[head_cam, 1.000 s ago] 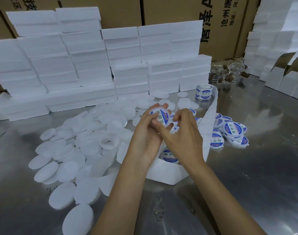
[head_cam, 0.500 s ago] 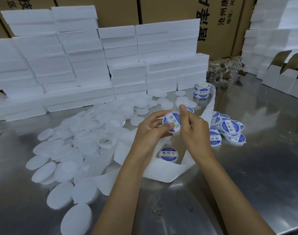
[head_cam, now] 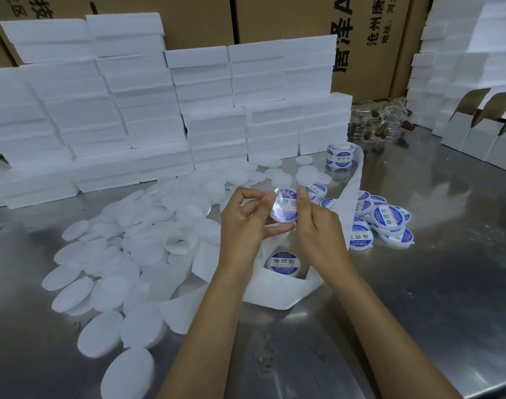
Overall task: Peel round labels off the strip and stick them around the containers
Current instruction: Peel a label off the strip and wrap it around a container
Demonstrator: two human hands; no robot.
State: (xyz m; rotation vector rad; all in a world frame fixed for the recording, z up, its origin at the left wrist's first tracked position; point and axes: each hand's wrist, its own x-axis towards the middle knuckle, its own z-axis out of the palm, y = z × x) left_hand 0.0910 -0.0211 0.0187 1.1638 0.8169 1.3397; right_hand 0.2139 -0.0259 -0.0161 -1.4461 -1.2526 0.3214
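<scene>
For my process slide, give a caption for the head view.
Both hands, left hand and right hand, hold a blue-labelled round container above the steel table.

Stacked foam slabs (head_cam: 148, 116), cardboard cartons (head_cam: 286, 18)

Single head view, wide-angle.
Looks forward and down over the steel worktop (head_cam: 418, 283), close above it; stacked foam blocks (head_cam: 130, 110) at its far edge.
</scene>
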